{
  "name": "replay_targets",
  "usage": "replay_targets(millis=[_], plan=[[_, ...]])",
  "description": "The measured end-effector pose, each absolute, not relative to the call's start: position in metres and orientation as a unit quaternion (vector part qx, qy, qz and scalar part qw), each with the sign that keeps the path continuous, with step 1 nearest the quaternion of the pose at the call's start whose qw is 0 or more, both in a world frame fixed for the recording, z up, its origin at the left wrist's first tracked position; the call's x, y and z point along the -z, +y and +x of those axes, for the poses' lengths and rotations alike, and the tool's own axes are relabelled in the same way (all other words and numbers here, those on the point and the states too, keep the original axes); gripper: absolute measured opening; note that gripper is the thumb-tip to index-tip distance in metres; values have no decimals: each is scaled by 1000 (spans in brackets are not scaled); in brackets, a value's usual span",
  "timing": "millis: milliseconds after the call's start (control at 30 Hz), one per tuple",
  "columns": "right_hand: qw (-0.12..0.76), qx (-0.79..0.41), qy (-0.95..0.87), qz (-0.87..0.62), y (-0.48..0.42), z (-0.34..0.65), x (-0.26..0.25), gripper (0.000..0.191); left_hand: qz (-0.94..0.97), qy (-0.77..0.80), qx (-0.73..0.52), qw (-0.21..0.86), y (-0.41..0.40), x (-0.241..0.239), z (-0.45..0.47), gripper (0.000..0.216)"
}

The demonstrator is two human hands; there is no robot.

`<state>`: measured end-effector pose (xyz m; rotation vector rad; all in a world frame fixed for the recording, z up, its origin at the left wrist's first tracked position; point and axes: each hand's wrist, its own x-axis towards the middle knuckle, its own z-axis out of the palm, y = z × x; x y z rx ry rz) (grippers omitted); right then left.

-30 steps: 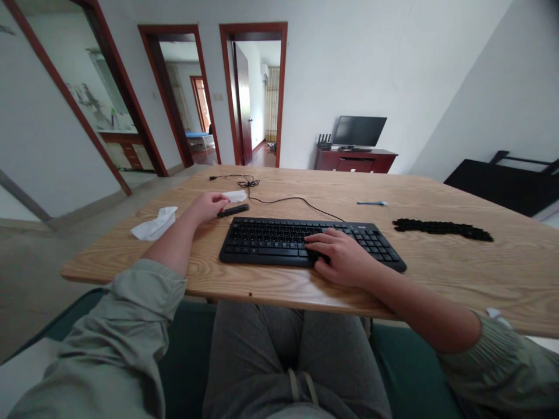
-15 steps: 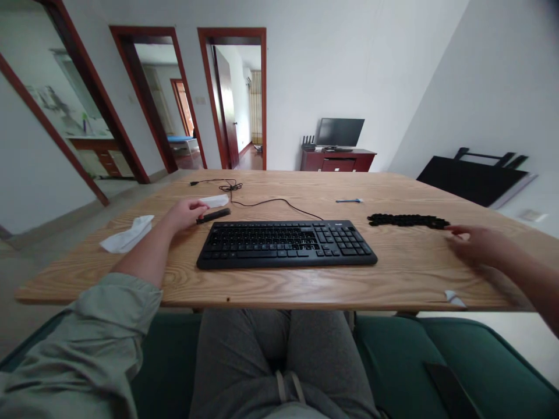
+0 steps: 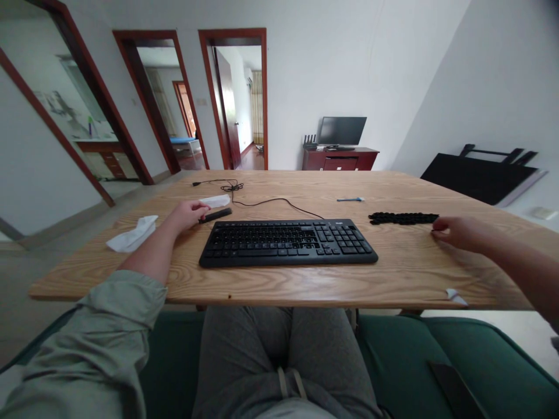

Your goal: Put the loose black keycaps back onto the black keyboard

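A black keyboard [image 3: 288, 243] lies in the middle of the table; many of its main keys look stripped of their caps. My left hand [image 3: 188, 215], fingers closed, is on the left end of a slim black stick-shaped thing [image 3: 218, 215] lying beyond the keyboard's left corner. To the right, small black pieces that look like keycaps [image 3: 402, 218] lie in a long cluster. At the right end of that cluster is my right hand [image 3: 458, 231], its thumb and fingers pinched together. Whatever may be between those fingertips is hidden.
White tissues [image 3: 133, 234] lie left of my forearm, with a flat white piece [image 3: 215, 201] beyond my left hand. A cable [image 3: 279, 199] runs behind the keyboard. A small blue brush-like stick [image 3: 350, 199] lies farther back. A white scrap [image 3: 456, 297] sits by the table's [image 3: 305, 291] front edge.
My right hand has shifted left and now covers the right end of the keycap cluster. The left hand stays at the black stick-shaped thing. The view has shifted slightly.
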<state>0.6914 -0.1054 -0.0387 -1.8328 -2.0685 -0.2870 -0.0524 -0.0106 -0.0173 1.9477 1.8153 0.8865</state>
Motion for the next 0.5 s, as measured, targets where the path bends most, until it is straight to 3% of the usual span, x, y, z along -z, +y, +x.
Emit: replay_targets(millis=[167, 367, 500], plan=[[175, 80, -783, -592, -111, 647, 30, 4, 691, 634, -311, 151, -11, 16, -51, 42], [103, -7, -808, -580, -128, 490, -13, 29, 704, 607, -333, 160, -6, 19, -52, 42], [137, -31, -836, -531, -125, 395, -17, 30, 712, 598, -337, 146, -9, 17, -50, 40]])
